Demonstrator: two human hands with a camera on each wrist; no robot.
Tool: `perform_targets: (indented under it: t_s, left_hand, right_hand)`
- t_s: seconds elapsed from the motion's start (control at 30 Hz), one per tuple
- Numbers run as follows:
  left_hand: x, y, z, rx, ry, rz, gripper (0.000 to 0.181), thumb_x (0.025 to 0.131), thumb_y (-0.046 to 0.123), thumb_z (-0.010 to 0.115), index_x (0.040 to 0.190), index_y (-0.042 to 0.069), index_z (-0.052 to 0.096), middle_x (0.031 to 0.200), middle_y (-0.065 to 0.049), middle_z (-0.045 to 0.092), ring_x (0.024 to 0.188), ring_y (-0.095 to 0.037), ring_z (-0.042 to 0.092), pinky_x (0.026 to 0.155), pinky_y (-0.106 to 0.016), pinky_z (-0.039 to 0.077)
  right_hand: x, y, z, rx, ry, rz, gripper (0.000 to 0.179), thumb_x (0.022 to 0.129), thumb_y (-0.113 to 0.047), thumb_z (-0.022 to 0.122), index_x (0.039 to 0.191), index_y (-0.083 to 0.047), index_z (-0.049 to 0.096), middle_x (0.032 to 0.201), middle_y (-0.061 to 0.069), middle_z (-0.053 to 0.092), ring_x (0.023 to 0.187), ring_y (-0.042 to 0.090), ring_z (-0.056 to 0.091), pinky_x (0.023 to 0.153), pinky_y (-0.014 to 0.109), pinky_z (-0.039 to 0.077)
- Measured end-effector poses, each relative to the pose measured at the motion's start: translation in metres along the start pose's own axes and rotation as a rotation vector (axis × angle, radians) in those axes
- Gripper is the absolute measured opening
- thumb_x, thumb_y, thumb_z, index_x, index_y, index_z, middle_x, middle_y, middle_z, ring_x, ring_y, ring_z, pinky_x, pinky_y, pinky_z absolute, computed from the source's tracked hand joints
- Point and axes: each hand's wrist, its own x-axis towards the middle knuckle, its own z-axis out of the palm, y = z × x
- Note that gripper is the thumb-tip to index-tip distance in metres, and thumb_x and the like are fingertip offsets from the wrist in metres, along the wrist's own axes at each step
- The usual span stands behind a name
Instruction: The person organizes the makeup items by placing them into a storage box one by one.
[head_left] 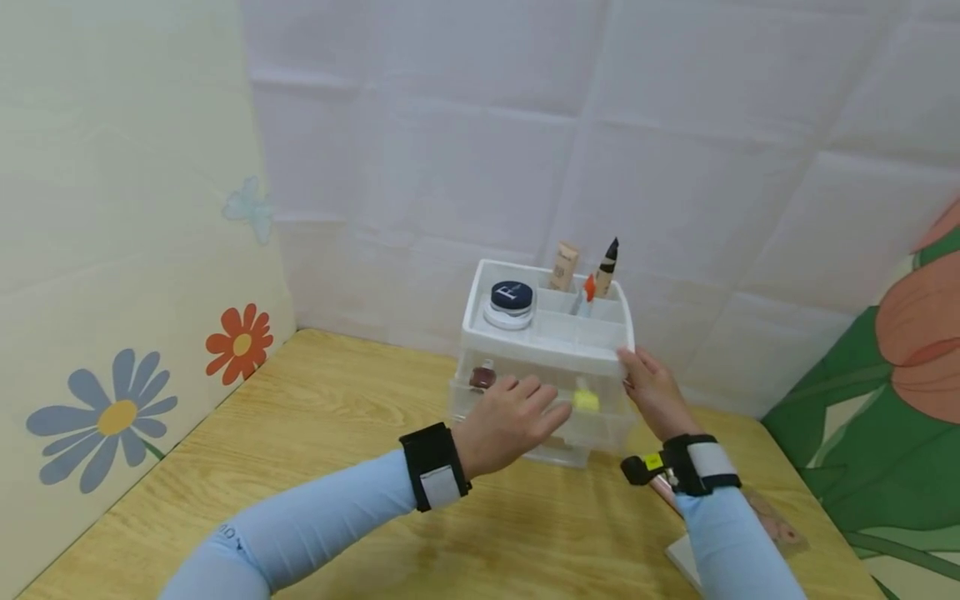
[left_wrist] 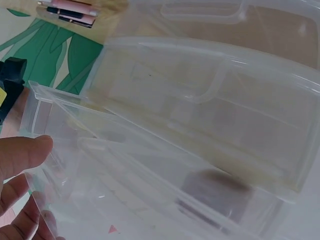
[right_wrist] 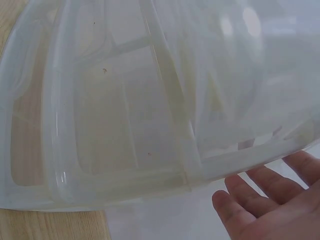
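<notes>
A white organizer (head_left: 577, 360) with clear drawers stands on the table by the back wall. Its upper clear drawer (head_left: 462, 402) juts out a little; behind the plastic show a dark red item (head_left: 482, 378) and a yellow item (head_left: 585, 402). My left hand (head_left: 513, 421) is at this drawer's front. In the left wrist view its thumb and fingers (left_wrist: 25, 155) pinch the panel's edge. My right hand (head_left: 656, 387) rests against the organizer's right front corner. In the right wrist view its fingers (right_wrist: 272, 185), nearly straight, touch the side.
The organizer's top holds a round jar with a navy lid (head_left: 512, 295), a beige tube (head_left: 564, 265), a black-capped tube (head_left: 607, 268) and an orange-tipped item (head_left: 589, 287). Pink and black slim items (left_wrist: 72, 11) and a white flat thing (head_left: 682, 560) lie on the table at right.
</notes>
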Motion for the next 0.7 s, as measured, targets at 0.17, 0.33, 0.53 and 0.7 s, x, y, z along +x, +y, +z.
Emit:
perform_targets:
  t_s: [0.17, 0.33, 0.53, 0.7]
  left_hand:
    - [0.004, -0.003, 0.008, 0.015, -0.014, -0.004, 0.011, 0.098, 0.018, 0.063, 0.108, 0.02, 0.068, 0.096, 0.003, 0.067, 0.085, -0.014, 0.062, 0.065, -0.023, 0.047]
    - [0.007, -0.007, 0.017, 0.034, 0.011, -0.013, 0.012, 0.099, 0.016, 0.062, 0.108, 0.019, 0.068, 0.097, 0.003, 0.067, 0.086, -0.013, 0.062, 0.064, -0.022, 0.046]
    - [0.009, -0.012, 0.028, 0.057, 0.033, -0.009, 0.012, 0.099, 0.017, 0.062, 0.11, 0.019, 0.069, 0.099, 0.003, 0.067, 0.087, -0.013, 0.062, 0.065, -0.022, 0.047]
    - [0.011, -0.015, 0.037, 0.068, 0.039, -0.003, 0.012, 0.099, 0.018, 0.062, 0.11, 0.019, 0.069, 0.099, 0.003, 0.066, 0.086, -0.013, 0.062, 0.067, -0.023, 0.049]
  right_hand:
    - [-0.001, 0.001, 0.0, -0.014, 0.005, 0.001, 0.08, 0.103, -0.062, 0.038, 0.16, -0.007, 0.025, 0.159, 0.021, 0.033, 0.148, 0.038, 0.028, 0.121, 0.058, 0.021]
    - [-0.002, 0.001, 0.0, -0.025, 0.012, 0.004, 0.082, 0.101, -0.066, 0.039, 0.161, -0.011, 0.026, 0.155, 0.02, 0.038, 0.142, 0.037, 0.034, 0.12, 0.059, 0.025]
    - [-0.001, 0.001, 0.001, -0.025, 0.009, 0.002, 0.081, 0.101, -0.065, 0.039, 0.161, -0.013, 0.027, 0.149, 0.017, 0.042, 0.135, 0.032, 0.039, 0.118, 0.055, 0.029]
    - [-0.001, 0.002, -0.001, -0.027, 0.008, -0.013, 0.079, 0.101, -0.064, 0.039, 0.16, -0.012, 0.028, 0.136, 0.01, 0.051, 0.126, 0.026, 0.044, 0.114, 0.05, 0.034]
